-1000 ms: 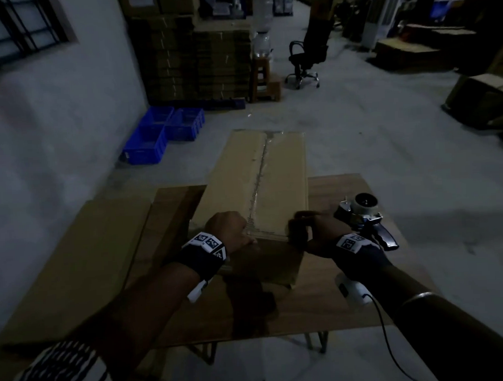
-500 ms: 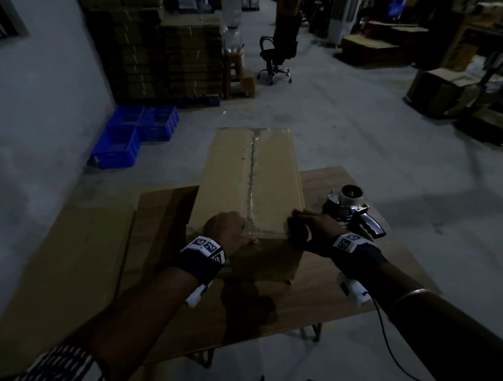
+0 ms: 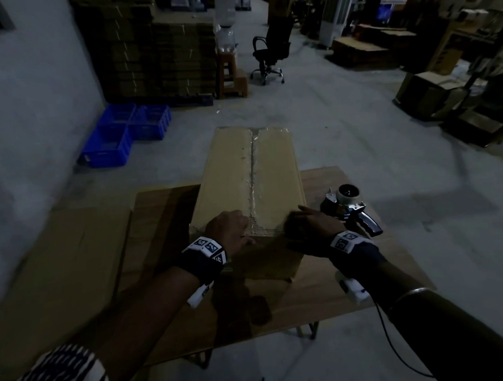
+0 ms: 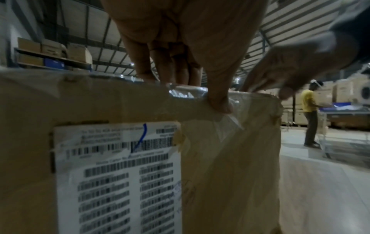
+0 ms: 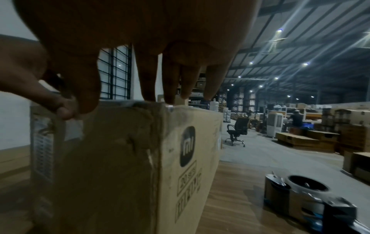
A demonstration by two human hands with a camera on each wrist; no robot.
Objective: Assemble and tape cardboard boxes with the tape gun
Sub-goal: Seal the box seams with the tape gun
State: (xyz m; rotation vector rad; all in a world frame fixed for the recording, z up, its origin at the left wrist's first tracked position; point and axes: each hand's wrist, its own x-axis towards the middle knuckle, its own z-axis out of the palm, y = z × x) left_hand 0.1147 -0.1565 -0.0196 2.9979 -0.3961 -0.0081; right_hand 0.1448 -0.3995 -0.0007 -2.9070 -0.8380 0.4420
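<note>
Long cardboard box (image 3: 249, 179) at centre of the head view, lying on a wooden table (image 3: 329, 287) and running away toward the upper middle of the frame, far end overhanging the table edge. Top flaps closed, seam covered by a strip of clear tape (image 3: 252, 187) along the middle.

Left hand (image 3: 227, 230) at the near end of the box, left of the seam: fingers laid over the top edge, thumb (image 4: 219, 101) pressing the tape end down onto the end face, as seen at centre of the left wrist view. Fingers bent over the edge, not closed round anything. White barcode label (image 4: 120, 177) stuck on that end face, lower left of the same view.

Right hand (image 3: 311, 228) at the near right corner of the box, apart from the left hand: fingertips (image 5: 169, 96) resting on the top edge, thumb (image 5: 88, 98) against the end face, fingers spread and fairly straight. Round dark logo (image 5: 187, 146) printed on the box's long side, centre of the right wrist view.

Tape gun (image 3: 350, 212) lying on the table just right of the box, near the right hand but not touched, handle pointing to the lower right of the head view.

Flattened cardboard sheets (image 3: 60, 270) at lower left. Blue plastic crates (image 3: 126, 132) on the floor at left, an office chair (image 3: 270, 57) at upper middle, stacked cartons (image 3: 157, 50) beside it.
</note>
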